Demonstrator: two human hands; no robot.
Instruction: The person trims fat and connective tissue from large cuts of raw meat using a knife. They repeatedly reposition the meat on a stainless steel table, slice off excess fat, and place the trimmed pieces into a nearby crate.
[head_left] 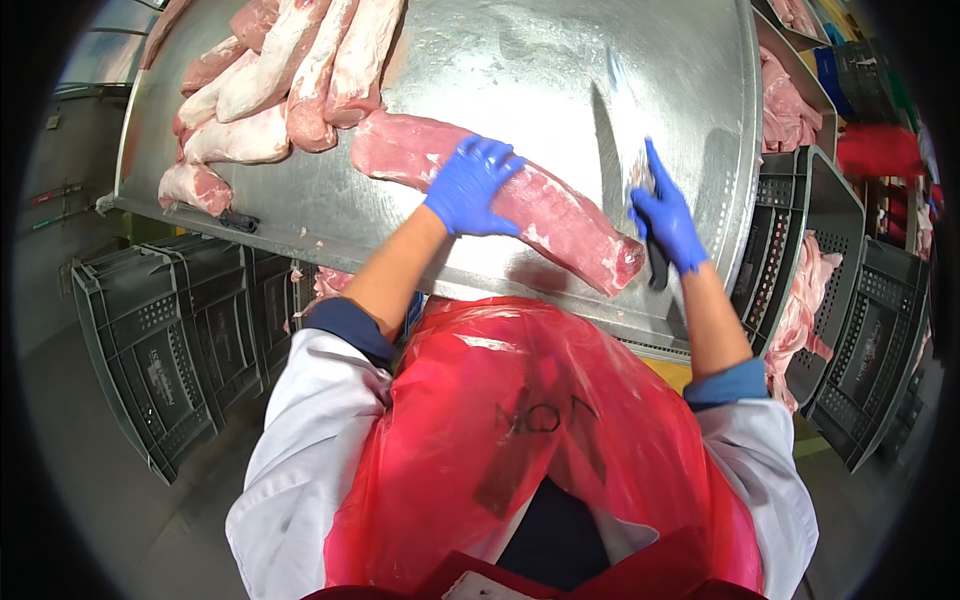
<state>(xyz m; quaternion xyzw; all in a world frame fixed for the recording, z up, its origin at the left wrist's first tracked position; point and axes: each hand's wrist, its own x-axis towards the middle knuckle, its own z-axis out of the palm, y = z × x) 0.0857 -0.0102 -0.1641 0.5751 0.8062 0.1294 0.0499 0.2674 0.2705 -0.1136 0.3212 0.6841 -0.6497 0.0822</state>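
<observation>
A long pink pork loin (570,218) lies slantwise on the metal table in front of me. My left hand (472,190), in a blue glove, is laid across it, with the fingers over the far side and the thumb along the near side. To the right of the loin's near end, my right hand (668,215), also gloved in blue, is closed on a knife (657,265). Its dark handle sticks out below the palm, and the blade, blurred, points away from me. The index finger stretches forward along the knife.
Several pork loins (270,85) are heaped at the table's far left. A dark handle (240,221) lies by the left edge of the metal table (450,50). Grey crates (165,350) stand at left; more crates (865,340) at right hold meat pieces (805,300).
</observation>
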